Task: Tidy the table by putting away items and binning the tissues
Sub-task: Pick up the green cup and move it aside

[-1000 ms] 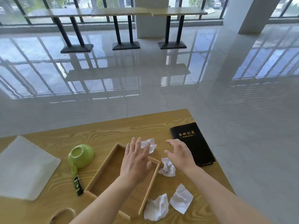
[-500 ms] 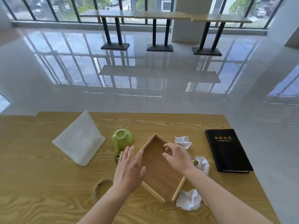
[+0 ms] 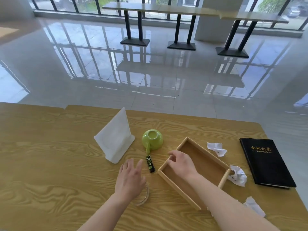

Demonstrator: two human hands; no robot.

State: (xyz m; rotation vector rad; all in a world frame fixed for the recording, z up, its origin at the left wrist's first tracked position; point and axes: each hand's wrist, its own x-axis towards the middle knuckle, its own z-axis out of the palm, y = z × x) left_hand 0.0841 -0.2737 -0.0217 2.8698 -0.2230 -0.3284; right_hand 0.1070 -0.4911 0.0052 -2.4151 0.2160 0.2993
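An empty shallow wooden tray (image 3: 208, 165) lies on the wooden table (image 3: 50, 164). My right hand (image 3: 180, 161) hovers over the tray's left end with fingers curled, holding nothing. My left hand (image 3: 130, 179) is spread open above a clear glass coaster-like ring (image 3: 145, 195). A green cup (image 3: 152, 139) lies upside down, with a small black-and-green packet (image 3: 150, 163) just below it. Crumpled tissues lie right of the tray: one at the far side (image 3: 216, 148), one by the tray's right end (image 3: 238, 175), one near my right forearm (image 3: 254, 205).
A black notebook (image 3: 265, 161) with gold lettering lies at the table's right edge. A white folded napkin stand (image 3: 115, 139) stands left of the cup. Beyond the table is a glossy tiled floor with high tables by the windows.
The view has swung left and closer. My left hand has moved off the tray leftward over the glass ring. My right hand has shifted toward the tray's left end.
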